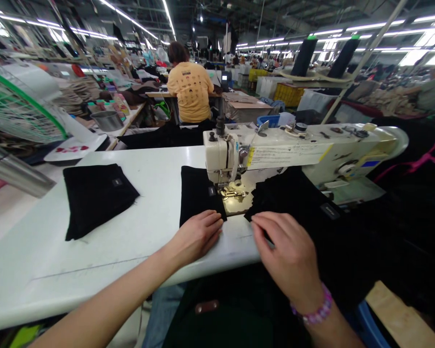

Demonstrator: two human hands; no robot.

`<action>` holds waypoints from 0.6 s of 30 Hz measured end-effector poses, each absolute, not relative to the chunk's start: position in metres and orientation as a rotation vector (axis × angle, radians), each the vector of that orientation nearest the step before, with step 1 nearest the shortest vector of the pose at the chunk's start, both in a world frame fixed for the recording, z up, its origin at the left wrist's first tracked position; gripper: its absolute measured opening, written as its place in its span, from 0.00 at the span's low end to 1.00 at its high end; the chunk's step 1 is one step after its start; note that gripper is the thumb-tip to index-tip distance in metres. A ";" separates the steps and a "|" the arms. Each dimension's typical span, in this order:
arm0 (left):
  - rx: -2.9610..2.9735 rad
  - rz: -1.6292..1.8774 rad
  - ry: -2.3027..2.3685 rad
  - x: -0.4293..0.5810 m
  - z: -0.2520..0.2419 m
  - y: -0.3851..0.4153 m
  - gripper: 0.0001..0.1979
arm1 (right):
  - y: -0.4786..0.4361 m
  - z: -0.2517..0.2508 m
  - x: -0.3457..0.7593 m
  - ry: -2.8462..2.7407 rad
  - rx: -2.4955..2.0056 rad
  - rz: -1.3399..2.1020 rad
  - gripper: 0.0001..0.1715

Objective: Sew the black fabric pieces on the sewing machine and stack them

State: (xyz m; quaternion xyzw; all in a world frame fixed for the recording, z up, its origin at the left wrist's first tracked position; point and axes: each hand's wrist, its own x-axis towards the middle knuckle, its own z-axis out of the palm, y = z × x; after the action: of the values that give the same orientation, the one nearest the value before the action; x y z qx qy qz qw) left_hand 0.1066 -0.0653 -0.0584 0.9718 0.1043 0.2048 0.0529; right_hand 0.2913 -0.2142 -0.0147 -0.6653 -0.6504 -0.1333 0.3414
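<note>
**Feeding black fabric at the sewing machine**

Pressing flat on the white counter [148, 241], the left hand [199, 234] lies palm down with its fingers stretched open. Their tips rest on the near edge of a black labelled fabric piece [197, 193], which lies just at nine o'clock of the presser foot [232, 193].

The right hand [290, 256], a bead bracelet [313, 311] on its wrist, has its fingers bent onto the near corner of a second black piece [293, 193] at three o'clock of the foot. Whether they pinch it or only press it cannot be told.

To my judgement, this work goes best with both edges squared against the needle plate. Cloth should be held taut but not stretched, and fingertips should be well back from the needle of the sewing machine [286, 150].

A stack of black pieces [94, 195] lies at nine o'clock, well apart from the hands.

Among containers, a steel pot [108, 121] stands at eleven o'clock on a farther bench, its inside hidden. A blue tub [268, 121] sits behind the machine at twelve o'clock, and a yellow crate [288, 94] stands at one o'clock. Their contents are not visible.
</note>
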 end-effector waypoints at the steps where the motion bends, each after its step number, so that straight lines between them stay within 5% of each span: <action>1: 2.954 0.620 0.315 0.108 -0.057 -0.062 0.14 | -0.220 -0.008 0.299 -1.639 -1.819 -0.422 0.10; 6: 2.918 0.638 0.310 0.114 -0.056 -0.042 0.15 | -0.233 -0.006 0.342 -1.512 -2.195 -0.562 0.18; 18: 2.931 0.569 0.339 0.124 -0.053 0.003 0.17 | -0.233 -0.023 0.352 -1.627 -2.206 -0.548 0.07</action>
State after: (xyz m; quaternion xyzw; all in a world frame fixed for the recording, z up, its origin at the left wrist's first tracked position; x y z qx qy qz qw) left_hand 0.1241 0.0032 -0.0529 0.9731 0.1126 0.1888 0.0683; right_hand 0.3521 -0.2328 -0.0226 -0.7774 -0.5733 -0.1930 0.1724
